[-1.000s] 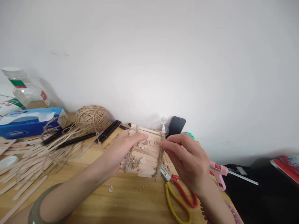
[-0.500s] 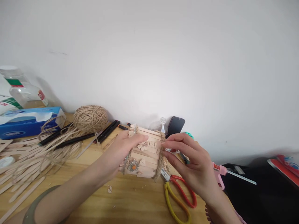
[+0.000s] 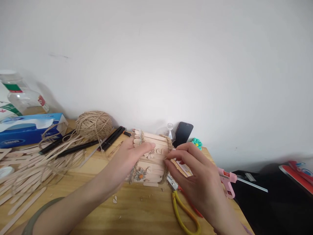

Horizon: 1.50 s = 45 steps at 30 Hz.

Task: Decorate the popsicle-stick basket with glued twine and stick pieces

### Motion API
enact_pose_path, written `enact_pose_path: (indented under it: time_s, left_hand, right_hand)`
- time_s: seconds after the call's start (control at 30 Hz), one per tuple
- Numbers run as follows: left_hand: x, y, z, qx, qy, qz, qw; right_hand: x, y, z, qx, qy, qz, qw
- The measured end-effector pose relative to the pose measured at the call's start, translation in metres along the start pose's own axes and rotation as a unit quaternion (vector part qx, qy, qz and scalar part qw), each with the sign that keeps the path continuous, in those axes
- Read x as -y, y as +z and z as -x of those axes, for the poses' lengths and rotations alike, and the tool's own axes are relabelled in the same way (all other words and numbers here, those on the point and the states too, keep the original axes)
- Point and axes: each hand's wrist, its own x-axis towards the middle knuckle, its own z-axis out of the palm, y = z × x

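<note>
My left hand is closed around a holder made of wooden craft sticks, its thumb lying across the front. Twine bands run along both ends of the holder, and a grey flower with an orange centre sits low on its front. Small wooden petal pieces form a flower shape near my left thumb. At the right twine band, my right hand pinches thumb and forefinger together against the stick front. Whatever is between those fingertips is too small to make out.
Scissors lie below my right hand, partly covered by it. A pink glue gun is at the right table edge. Behind stand a phone and a small clear bottle. Leftward are a twine ball, markers, loose sticks and a tissue box.
My right hand has moved slightly left and down, its fingertips now over the stick front just inside the right twine band. My left hand keeps its hold on the holder.
</note>
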Motion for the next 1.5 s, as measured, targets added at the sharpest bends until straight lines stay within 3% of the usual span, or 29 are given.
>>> enact_pose_path:
  time_s: [0.23,0.43,0.7,0.9,1.07,1.17,1.2,1.27,1.3,1.4,1.5]
  left_hand:
    - [0.0,-0.002,0.0,0.008,-0.008,-0.005,1.0]
    - [0.004,-0.009,-0.003,0.036,0.017,0.01,0.999]
    - [0.008,-0.015,-0.009,0.089,0.028,0.008,0.996]
    - [0.009,-0.015,-0.009,0.097,0.032,0.013,0.995]
    - [0.007,-0.018,-0.012,0.072,0.028,0.002,0.997]
    - [-0.001,-0.022,-0.017,0.03,0.063,0.006,0.998]
    - [-0.004,-0.024,-0.019,0.02,0.082,0.008,0.996]
    - [-0.01,-0.027,-0.024,0.01,0.121,0.015,0.992]
    - [-0.013,-0.029,-0.025,0.005,0.138,0.018,0.99]
    - [-0.017,-0.033,-0.029,-0.011,0.162,0.021,0.987]
    - [-0.018,-0.036,-0.031,-0.017,0.158,0.017,0.987]
  right_hand:
    - [0.0,-0.001,-0.003,0.008,0.061,-0.077,0.995]
    - [-0.007,-0.003,-0.007,0.06,0.104,-0.147,0.982]
    - [-0.022,-0.001,-0.006,0.097,0.077,-0.115,0.986]
    - [-0.017,-0.003,-0.007,0.082,0.07,-0.079,0.991]
    - [-0.023,-0.005,-0.004,0.032,0.142,-0.187,0.971]
    - [-0.032,0.015,0.011,-0.003,0.199,-0.223,0.954]
    - [-0.034,0.028,0.018,0.037,0.2,-0.207,0.957]
    - [-0.03,0.06,0.034,0.191,0.142,-0.148,0.96]
    - [-0.026,0.077,0.041,0.223,0.125,-0.137,0.957]
    - [-0.011,0.118,0.055,0.271,0.094,-0.109,0.952]
    - [-0.003,0.136,0.057,0.279,0.07,-0.069,0.955]
